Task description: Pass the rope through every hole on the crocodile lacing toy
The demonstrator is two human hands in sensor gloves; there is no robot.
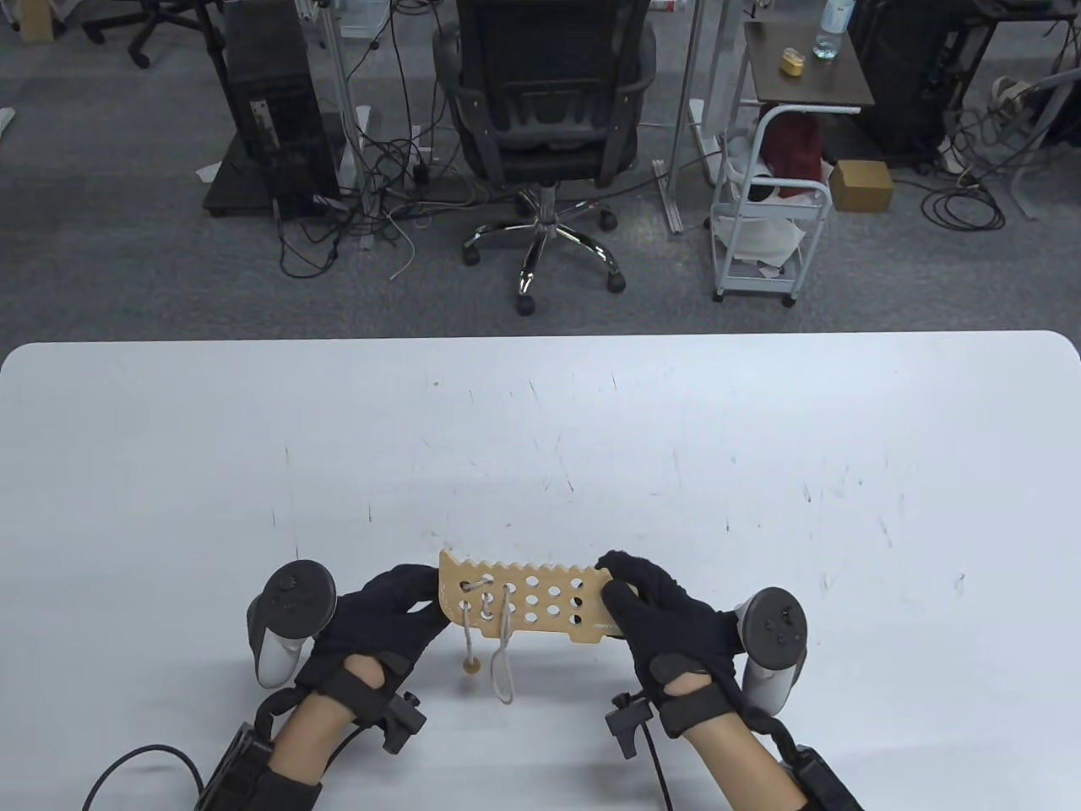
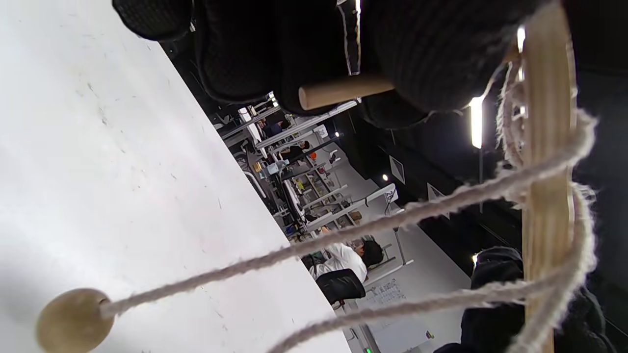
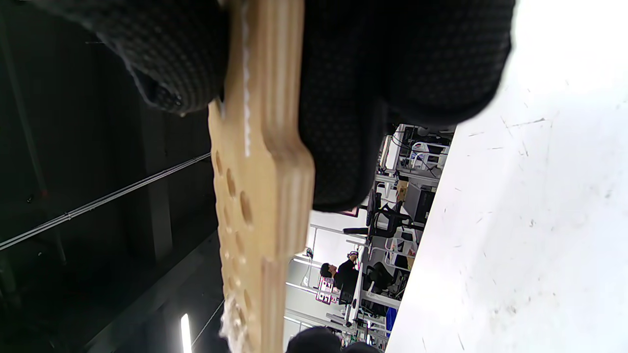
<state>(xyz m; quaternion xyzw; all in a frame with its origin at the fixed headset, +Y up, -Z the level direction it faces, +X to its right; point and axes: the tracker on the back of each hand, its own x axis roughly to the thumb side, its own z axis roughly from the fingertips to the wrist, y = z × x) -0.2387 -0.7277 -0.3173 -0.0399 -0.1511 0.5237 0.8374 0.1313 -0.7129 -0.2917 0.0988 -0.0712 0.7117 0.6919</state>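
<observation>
The wooden crocodile board is held just above the table's near edge, between both hands. My right hand pinches its right end, with the thumb in front and the fingers behind the board. At the left end, my left hand has its fingers closed around the rope's wooden needle behind the board. The pale rope runs through the leftmost holes and hangs down in a loop. Its bead end dangles below the board.
The white table stretches away beyond the hands. Past its far edge stand an office chair, a computer tower and a small trolley on the floor.
</observation>
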